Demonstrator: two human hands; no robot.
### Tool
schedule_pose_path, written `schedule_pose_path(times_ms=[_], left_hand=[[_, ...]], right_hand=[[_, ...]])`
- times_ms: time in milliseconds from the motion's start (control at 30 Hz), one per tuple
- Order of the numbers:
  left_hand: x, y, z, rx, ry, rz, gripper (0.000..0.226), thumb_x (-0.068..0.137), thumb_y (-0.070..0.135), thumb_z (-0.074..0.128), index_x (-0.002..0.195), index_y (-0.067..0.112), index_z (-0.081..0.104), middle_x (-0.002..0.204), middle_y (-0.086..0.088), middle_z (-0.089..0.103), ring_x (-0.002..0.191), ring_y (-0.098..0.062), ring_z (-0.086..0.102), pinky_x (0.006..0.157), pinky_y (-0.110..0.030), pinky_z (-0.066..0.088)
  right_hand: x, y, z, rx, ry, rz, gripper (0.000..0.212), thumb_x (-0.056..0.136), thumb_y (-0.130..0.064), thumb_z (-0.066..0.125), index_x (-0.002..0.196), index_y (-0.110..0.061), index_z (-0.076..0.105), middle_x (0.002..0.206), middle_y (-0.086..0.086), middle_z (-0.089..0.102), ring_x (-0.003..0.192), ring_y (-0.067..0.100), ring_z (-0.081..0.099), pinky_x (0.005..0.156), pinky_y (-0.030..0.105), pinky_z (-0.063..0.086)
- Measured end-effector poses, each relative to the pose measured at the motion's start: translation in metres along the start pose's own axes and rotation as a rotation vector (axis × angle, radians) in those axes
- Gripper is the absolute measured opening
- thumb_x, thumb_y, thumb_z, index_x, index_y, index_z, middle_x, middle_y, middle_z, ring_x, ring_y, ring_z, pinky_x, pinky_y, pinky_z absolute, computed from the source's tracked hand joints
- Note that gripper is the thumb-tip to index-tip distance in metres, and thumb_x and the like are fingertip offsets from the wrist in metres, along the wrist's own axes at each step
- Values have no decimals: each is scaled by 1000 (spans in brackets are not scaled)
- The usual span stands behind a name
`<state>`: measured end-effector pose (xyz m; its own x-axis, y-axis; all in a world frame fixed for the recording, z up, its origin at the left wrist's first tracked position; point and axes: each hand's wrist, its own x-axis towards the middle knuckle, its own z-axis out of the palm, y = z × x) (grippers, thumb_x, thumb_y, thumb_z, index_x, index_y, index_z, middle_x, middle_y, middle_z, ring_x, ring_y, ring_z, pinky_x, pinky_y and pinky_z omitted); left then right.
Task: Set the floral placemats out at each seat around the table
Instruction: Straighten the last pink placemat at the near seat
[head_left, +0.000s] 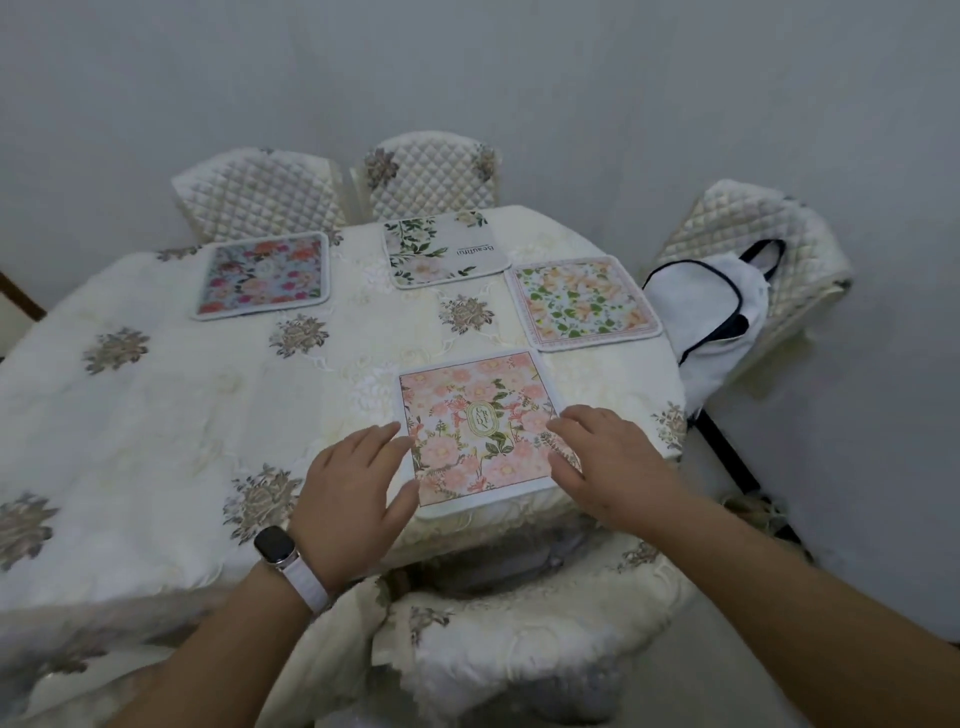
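Observation:
A pink floral placemat (480, 426) lies flat at the table's near edge. My left hand (353, 483) rests open at its left side, fingertips touching the edge. On the mat's right side my right hand (605, 454) lies flat, fingers spread. Three other placemats sit further off: an orange-and-green one (582, 301) at the right, a white one with green leaves (441, 248) at the far side, and a bright multicoloured one (265, 274) at the far left.
The table (182, 405) wears a cream embroidered cloth. Two quilted chairs (260, 192) (431, 171) stand at the far side, a third (769, 234) at the right holds a white bag (711, 312). A covered chair seat (519, 639) is just below my hands.

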<state>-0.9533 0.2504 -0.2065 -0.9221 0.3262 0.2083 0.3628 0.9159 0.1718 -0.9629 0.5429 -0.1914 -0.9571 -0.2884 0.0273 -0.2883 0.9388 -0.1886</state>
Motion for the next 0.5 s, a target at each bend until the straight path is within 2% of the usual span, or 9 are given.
schedule_pose_path(times_ms=[167, 333, 500], left_hand=[[-47, 41, -27, 60, 22, -84, 50, 85, 45, 43, 123, 18, 60, 131, -4, 60, 118, -28, 56, 92, -48, 47], [-101, 108, -46, 110, 64, -202, 51, 85, 46, 43, 124, 19, 59, 132, -3, 59, 119, -27, 55, 96, -50, 46], [-160, 180, -58, 144, 56, -261, 52, 85, 48, 41, 124, 20, 59, 131, -3, 59, 118, -27, 56, 92, -46, 46]], right_hand=[[-41, -5, -19, 20, 20, -46, 52, 91, -45, 34, 131, -19, 55, 132, 1, 54, 115, 24, 51, 92, 40, 44], [-106, 9, -38, 68, 61, -136, 53, 90, -44, 34, 130, -18, 56, 130, 1, 55, 114, 24, 52, 92, 41, 44], [-182, 23, -56, 93, 65, -161, 61, 86, -47, 26, 131, -17, 55, 134, 2, 53, 119, 24, 48, 95, 41, 41]])
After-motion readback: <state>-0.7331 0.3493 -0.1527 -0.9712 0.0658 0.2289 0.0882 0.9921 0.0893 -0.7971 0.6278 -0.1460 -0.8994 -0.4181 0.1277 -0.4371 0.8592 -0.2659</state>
